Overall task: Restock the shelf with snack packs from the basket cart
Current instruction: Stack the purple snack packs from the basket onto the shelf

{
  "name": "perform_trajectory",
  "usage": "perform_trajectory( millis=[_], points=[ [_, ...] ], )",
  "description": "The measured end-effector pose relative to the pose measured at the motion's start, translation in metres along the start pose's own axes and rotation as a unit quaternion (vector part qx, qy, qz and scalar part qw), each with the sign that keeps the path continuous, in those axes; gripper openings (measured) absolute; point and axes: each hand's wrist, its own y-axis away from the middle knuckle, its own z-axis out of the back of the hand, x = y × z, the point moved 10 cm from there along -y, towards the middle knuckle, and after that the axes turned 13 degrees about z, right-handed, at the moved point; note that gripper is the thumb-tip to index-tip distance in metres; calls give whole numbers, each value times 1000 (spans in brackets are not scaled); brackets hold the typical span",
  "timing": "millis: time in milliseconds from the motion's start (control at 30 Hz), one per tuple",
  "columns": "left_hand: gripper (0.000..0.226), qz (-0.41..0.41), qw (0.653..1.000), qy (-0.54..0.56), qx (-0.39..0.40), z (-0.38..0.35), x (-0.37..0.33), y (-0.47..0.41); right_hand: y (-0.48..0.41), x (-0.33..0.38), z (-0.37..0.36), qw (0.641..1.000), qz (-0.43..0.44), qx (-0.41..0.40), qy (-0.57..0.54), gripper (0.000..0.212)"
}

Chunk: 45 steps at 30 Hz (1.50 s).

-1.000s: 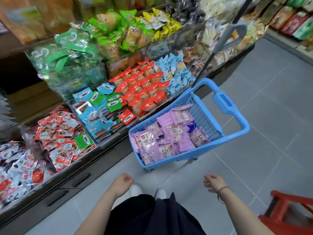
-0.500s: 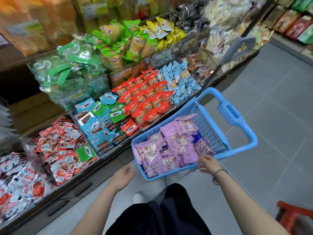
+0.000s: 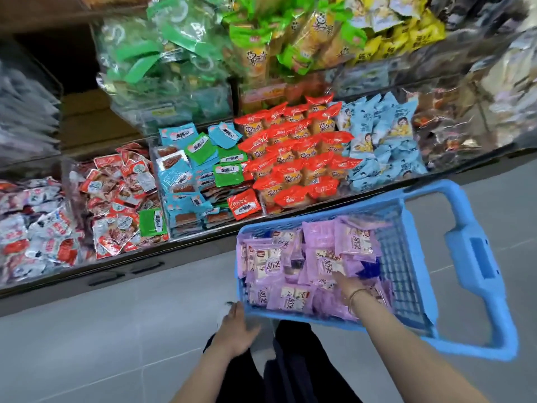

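Head view: right hand (image 3: 345, 283) is resting among the basket cart's (image 3: 476, 257) snack packs (image 3: 353, 239), grip indiscernible. Left hand (image 3: 236, 330) is hovering at the cart's seven o'clock, fingers relaxed.

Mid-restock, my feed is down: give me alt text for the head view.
The person's right hand reaches into the blue basket cart among the purple snack packs; whether it grips one is unclear. The left hand is open by the cart's near corner, and the shelf beyond holds bins of other packs.
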Motion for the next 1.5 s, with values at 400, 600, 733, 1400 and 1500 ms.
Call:
perform_trajectory(
  millis=[400,600,733,1400,1500],
  points=[
    [86,51,998,16,-18,-37,-9,-6,-33,-8,-29,978,-92,6,-188,39],
    [85,61,995,71,-29,-34,-11,-6,-25,1,-28,971,-63,49,-226,51],
    [72,65,985,135,-88,-10,-15,1,-9,2,-14,967,-67,56,-239,24],
    [51,-40,747,653,121,21,-94,51,56,65,12,890,137,171,-400,16],
    [43,-37,730,677,89,30,-85,56,58,67,20,902,166,195,-347,58]
  ],
)
